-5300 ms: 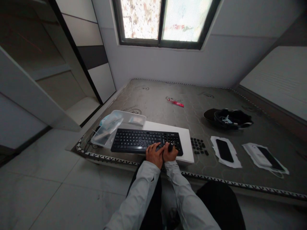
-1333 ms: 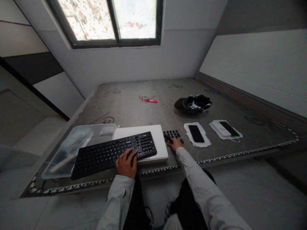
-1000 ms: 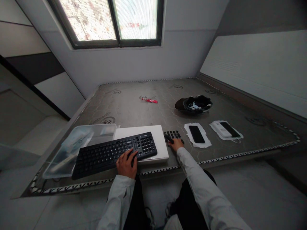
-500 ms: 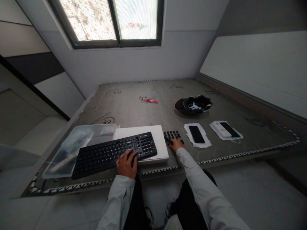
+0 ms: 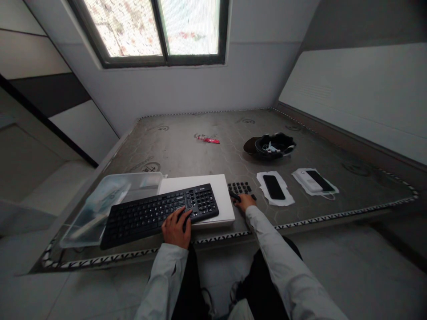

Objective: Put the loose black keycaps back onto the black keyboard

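Note:
A black keyboard [image 5: 140, 216] rests at a slant on a white box [image 5: 224, 195], its left end reaching over a clear plastic tray. My left hand [image 5: 176, 227] lies on the keyboard's front edge, fingers spread over the keys near its right half. Just right of the box, my right hand [image 5: 246, 202] is closed around a short, dark, rod-shaped object [image 5: 234, 195], whose exact kind I cannot make out. Beyond that hand, several loose black keycaps [image 5: 240, 186] lie in rows on the mattress.
The clear plastic tray [image 5: 110, 178] holds packets at the left. A phone [image 5: 274, 187] lies on white paper to the right, beside a white device [image 5: 309, 181] with a cable. Farther back are a dark cap [image 5: 270, 146] and a red wrapper [image 5: 209, 140] on the mattress [image 5: 187, 160].

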